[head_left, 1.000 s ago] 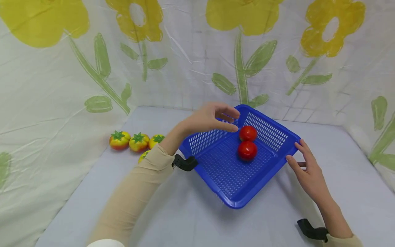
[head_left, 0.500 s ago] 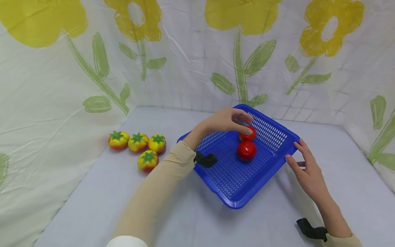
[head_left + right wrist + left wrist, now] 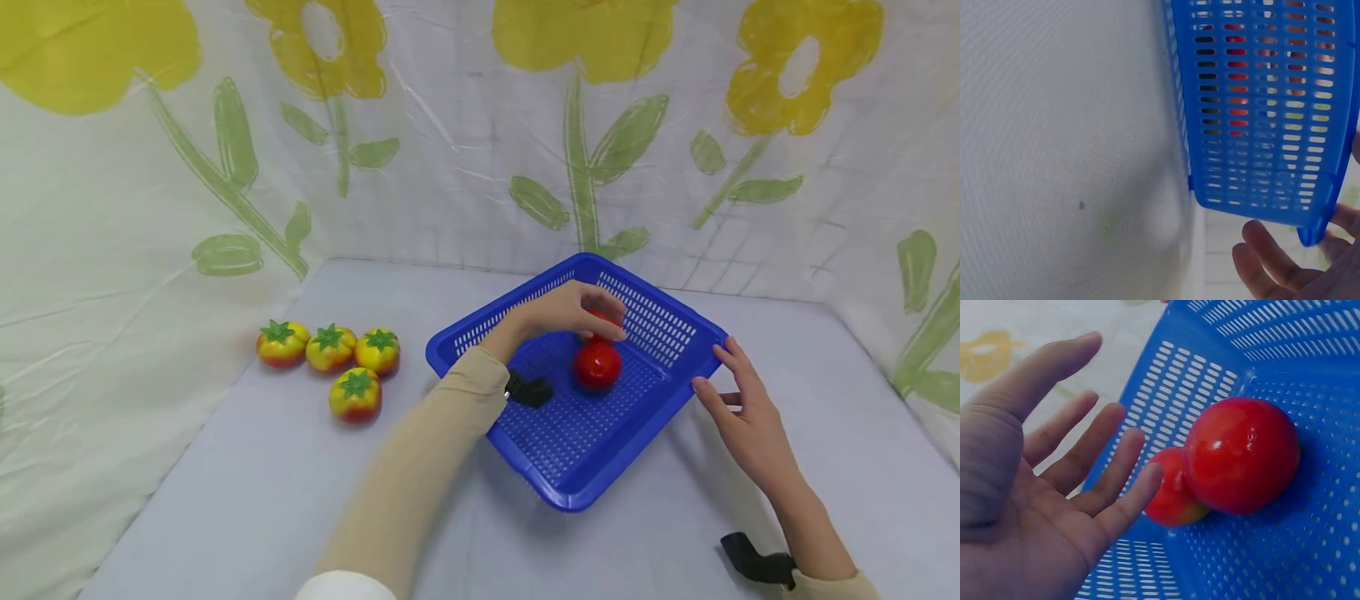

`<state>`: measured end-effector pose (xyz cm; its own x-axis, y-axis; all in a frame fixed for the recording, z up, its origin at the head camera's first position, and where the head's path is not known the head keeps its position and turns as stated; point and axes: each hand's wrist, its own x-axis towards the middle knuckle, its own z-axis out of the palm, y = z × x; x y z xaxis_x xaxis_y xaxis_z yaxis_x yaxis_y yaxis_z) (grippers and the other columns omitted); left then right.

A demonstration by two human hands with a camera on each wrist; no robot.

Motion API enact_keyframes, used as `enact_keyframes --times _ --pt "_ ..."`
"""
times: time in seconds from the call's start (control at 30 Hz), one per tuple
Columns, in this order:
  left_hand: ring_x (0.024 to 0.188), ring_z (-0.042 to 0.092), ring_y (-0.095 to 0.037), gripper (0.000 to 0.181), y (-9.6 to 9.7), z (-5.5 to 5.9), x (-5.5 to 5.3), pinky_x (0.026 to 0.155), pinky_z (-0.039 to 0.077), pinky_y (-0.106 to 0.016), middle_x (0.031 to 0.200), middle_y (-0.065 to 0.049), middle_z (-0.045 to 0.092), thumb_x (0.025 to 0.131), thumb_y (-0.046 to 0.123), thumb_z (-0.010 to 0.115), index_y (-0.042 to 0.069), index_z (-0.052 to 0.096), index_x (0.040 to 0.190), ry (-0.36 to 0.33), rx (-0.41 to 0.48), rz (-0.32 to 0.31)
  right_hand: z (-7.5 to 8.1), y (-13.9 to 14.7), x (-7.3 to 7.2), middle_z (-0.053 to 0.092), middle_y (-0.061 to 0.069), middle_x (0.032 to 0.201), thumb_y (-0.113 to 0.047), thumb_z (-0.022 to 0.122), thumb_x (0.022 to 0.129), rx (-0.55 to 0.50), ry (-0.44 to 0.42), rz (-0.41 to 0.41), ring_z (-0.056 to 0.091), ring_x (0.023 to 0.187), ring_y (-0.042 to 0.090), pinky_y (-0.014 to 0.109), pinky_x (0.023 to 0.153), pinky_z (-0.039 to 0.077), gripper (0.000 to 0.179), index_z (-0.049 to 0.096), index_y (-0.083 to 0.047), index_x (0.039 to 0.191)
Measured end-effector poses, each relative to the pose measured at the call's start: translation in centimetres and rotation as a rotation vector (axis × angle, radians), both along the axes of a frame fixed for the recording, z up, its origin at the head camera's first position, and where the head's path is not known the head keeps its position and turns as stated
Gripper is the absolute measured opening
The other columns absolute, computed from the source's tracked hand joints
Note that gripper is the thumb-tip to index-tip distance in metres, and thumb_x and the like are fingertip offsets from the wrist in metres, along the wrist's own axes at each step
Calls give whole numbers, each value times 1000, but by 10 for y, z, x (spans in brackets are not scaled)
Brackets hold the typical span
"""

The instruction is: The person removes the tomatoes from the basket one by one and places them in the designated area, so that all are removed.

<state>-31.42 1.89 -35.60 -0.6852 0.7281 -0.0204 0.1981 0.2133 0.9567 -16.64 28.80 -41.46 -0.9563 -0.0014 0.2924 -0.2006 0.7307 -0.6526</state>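
A blue perforated plastic basket [image 3: 558, 446] sits at an angle on the table with two glossy red toy tomatoes inside. The nearer tomato [image 3: 597, 365] shows fully; the farther tomato [image 3: 1175, 497] is partly covered by my left hand [image 3: 570, 310] in the head view. That hand reaches over the basket's left side, its fingers loosely spread around the farther tomato and thumb apart from them. My right hand [image 3: 746, 421] pinches the rim at the basket's right corner, thumb and fingertips on the edge. Through the slots of the basket wall [image 3: 1254, 156], red shows in the right wrist view.
Several yellow-and-red toy tomatoes [image 3: 330, 348] with green star-shaped tops lie on the table left of the basket, one tomato [image 3: 356, 395] nearer than the others. A white sheet [image 3: 450, 167] with painted yellow flowers hangs behind the pale table [image 3: 247, 500].
My left hand has moved right and slightly down, from the basket's left side to over the farther red tomato. My right hand and the basket stay nearly still.
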Motion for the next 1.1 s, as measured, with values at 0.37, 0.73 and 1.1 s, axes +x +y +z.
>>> enact_keyframes --times 0.37,0.73,1.1 --pt "104 60 -10 43 10 -14 -5 84 51 -23 118 -5 67 81 20 83 10 68 121 55 -121 -40 0 1 6 10 2 164 -33 54 102 9 -12 -5 54 107 45 10 74 38 67 22 -17 158" --pt "115 57 -22 53 8 -21 -10 86 49 -19 126 -11 63 79 5 82 4 64 129 87 -181 -110 -1 2 4 10 3 164 -33 55 101 6 -13 -6 54 107 44 20 76 45 67 23 -17 158" --pt "113 55 -13 54 8 -24 -7 86 50 -22 119 3 65 79 -1 80 6 64 130 37 -278 -153 -1 2 4 11 3 163 -32 55 101 3 -7 -9 55 106 42 13 74 40 67 23 -17 158"
